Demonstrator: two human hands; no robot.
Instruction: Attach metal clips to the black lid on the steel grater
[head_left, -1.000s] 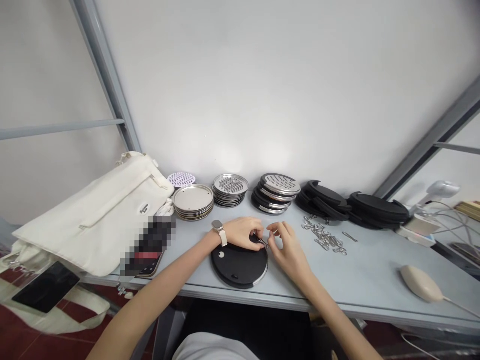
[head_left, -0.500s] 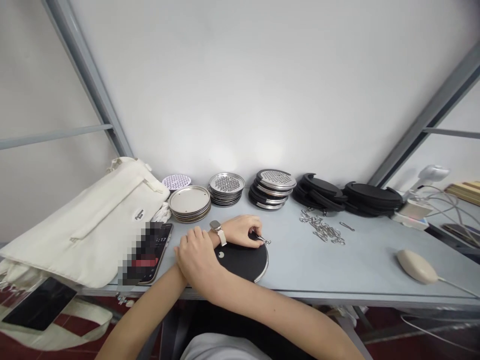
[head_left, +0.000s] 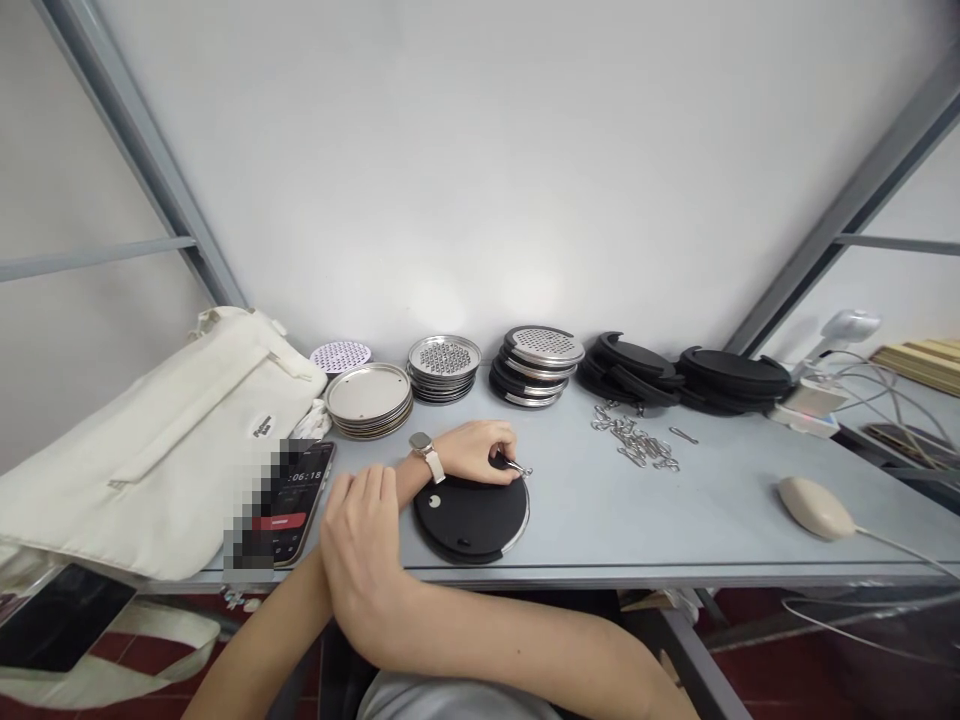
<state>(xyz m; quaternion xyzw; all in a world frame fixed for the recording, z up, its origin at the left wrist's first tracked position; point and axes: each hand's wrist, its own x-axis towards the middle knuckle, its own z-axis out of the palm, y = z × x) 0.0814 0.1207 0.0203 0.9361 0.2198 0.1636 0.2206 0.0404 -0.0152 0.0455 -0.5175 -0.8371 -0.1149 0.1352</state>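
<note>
One black disc (head_left: 472,515) lies under the left hand (head_left: 484,452).
Its fingers pinch one metal clip (head_left: 519,467); the right hand (head_left: 364,535) clasps the left forearm (head_left: 289,605). Right of the left hand, farther back, sit two black stacks (head_left: 735,375).

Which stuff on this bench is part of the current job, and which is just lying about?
Likely the job:
- black round holder under left hand
- metal clip in its fingers
- loose clips
- plain discs, grater discs, black holders

Likely just there:
- cream bag
- phone
- beige corded gadget
</note>
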